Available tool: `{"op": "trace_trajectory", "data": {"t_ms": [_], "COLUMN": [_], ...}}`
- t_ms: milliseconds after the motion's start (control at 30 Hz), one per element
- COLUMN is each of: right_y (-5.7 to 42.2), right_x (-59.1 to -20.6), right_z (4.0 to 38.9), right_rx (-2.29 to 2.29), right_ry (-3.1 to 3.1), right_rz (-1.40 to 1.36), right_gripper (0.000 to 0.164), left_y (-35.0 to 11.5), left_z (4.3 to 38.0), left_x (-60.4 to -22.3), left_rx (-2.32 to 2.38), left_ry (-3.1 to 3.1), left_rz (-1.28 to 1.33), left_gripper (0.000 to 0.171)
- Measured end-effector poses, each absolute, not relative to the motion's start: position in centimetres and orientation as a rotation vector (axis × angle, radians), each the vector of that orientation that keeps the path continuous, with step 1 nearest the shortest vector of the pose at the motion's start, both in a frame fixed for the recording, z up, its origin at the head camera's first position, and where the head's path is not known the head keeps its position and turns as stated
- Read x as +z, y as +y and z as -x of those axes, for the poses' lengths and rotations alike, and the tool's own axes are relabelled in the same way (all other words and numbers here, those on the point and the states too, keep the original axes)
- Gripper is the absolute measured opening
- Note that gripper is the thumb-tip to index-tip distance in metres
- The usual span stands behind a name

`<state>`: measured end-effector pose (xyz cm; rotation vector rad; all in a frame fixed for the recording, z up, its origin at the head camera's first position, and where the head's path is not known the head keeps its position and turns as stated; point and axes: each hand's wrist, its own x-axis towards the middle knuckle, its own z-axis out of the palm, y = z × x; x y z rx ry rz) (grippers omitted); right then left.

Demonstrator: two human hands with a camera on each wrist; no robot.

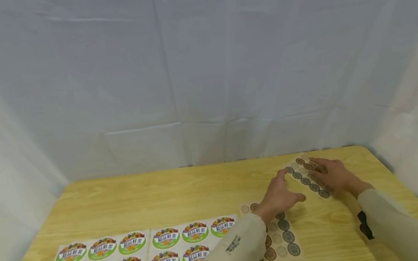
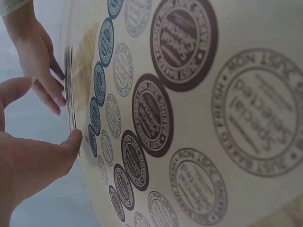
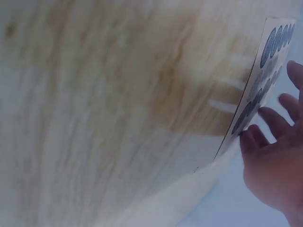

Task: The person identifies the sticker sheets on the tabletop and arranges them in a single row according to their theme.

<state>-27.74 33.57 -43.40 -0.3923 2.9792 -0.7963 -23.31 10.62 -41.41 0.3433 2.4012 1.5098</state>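
Observation:
A sheet of round stickers (image 1: 306,181) lies slanted at the back right of the table, between the two hands. The fingertips of my left hand (image 1: 277,197) touch its left corner, with the thumb spread away from the fingers. My right hand (image 1: 335,174) rests its fingers along the sheet's right side. In the right wrist view the right hand (image 3: 274,156) has its fingers spread at the sheet's edge. Below the left forearm, partly hidden by it, lies another sheet of round stickers (image 1: 288,236), printed "Special Selected" in dark and pale rings.
Two sheets of larger fruit stickers (image 1: 102,248) lie side by side at the front left of the wooden table (image 1: 162,196), the right one partly covered by the left sleeve. White cloth (image 1: 200,68) hangs behind the table and at both sides.

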Motion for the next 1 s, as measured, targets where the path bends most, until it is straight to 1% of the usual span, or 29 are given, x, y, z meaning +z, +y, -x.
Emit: {"op": "trace_trajectory", "data": {"t_ms": [167, 300, 433, 533, 667, 800, 1000], "right_y": [32.5, 31.0, 30.1, 30.2, 30.7, 31.3, 32.0], "right_x": [-43.3, -42.2, -41.1, -40.8, -41.1, -41.5, -41.5], "right_z": [26.8, 25.8, 25.5, 26.0, 27.0, 27.8, 28.7], "right_rx": [-0.681, -0.568, -0.465, -0.485, -0.655, -0.762, -0.745], "right_ry": [2.935, 2.886, 2.892, 2.915, 2.876, 2.813, 2.720], "right_rz": [0.434, 0.427, 0.387, 0.301, 0.235, 0.295, 0.355], "right_gripper": [0.057, 0.056, 0.058, 0.062, 0.070, 0.076, 0.093], "left_y": [10.6, 10.5, 10.4, 10.6, 10.9, 11.3, 11.8], "left_z": [23.7, 24.1, 24.6, 25.0, 25.3, 25.4, 25.6], "left_x": [-41.7, -42.0, -42.2, -42.3, -42.4, -42.4, -42.2], "left_rx": [1.514, 1.495, 1.430, 1.328, 1.147, 1.018, 0.934], "left_ry": [2.404, 2.422, 2.509, 2.621, 2.757, 2.816, 2.834], "left_rz": [-0.316, -0.282, -0.285, -0.284, -0.278, -0.241, -0.156], "left_gripper": [0.078, 0.079, 0.079, 0.077, 0.076, 0.077, 0.082]}}
